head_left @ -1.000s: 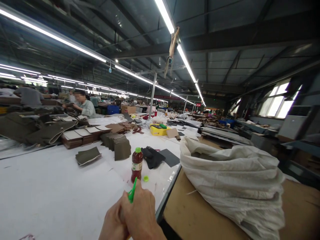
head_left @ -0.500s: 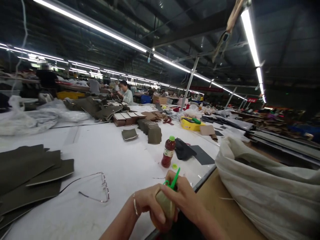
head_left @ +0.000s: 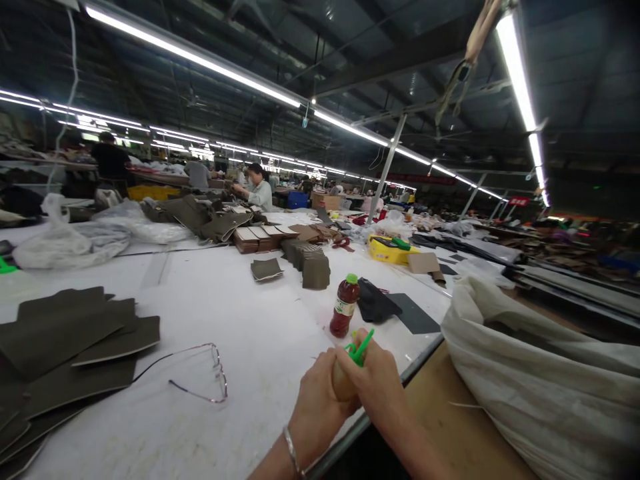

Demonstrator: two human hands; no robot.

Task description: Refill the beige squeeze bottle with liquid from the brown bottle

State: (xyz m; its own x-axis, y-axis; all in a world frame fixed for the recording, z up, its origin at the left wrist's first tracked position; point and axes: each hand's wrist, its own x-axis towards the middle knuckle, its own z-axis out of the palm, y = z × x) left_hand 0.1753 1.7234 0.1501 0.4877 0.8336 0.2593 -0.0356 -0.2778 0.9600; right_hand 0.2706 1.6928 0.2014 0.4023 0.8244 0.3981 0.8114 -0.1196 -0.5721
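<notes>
Left hand [head_left: 319, 395] wraps a small bottle [head_left: 342, 383], right hand [head_left: 383, 381] pinches its green cap [head_left: 356, 355] — both, just raised toward the drink bottle [head_left: 345, 307], keep the work two-handed.

Squeeze bottle [head_left: 341, 387] between left hand [head_left: 317, 403] and right hand [head_left: 384, 379]: translucent, smooth plastic; nozzle [head_left: 368, 340] in opaque green plastic
Bracelet [head_left: 289, 447] behind the left hand: shiny, silver-toned metal
Drink bottle [head_left: 342, 324] just beyond the hands: glossy clear plastic, green plastic cap [head_left: 352, 278]
Eyeglasses [head_left: 223, 384] left of the hands: thin, shiny, metal-looking frame
Olive-brown panels [head_left: 70, 333] farther left: matt, smooth, leather-like
Tabletop [head_left: 240, 313] around the hands: smooth white, faint sheen
Sack [head_left: 550, 373] right of the hands: dull, creased, woven-looking
</notes>
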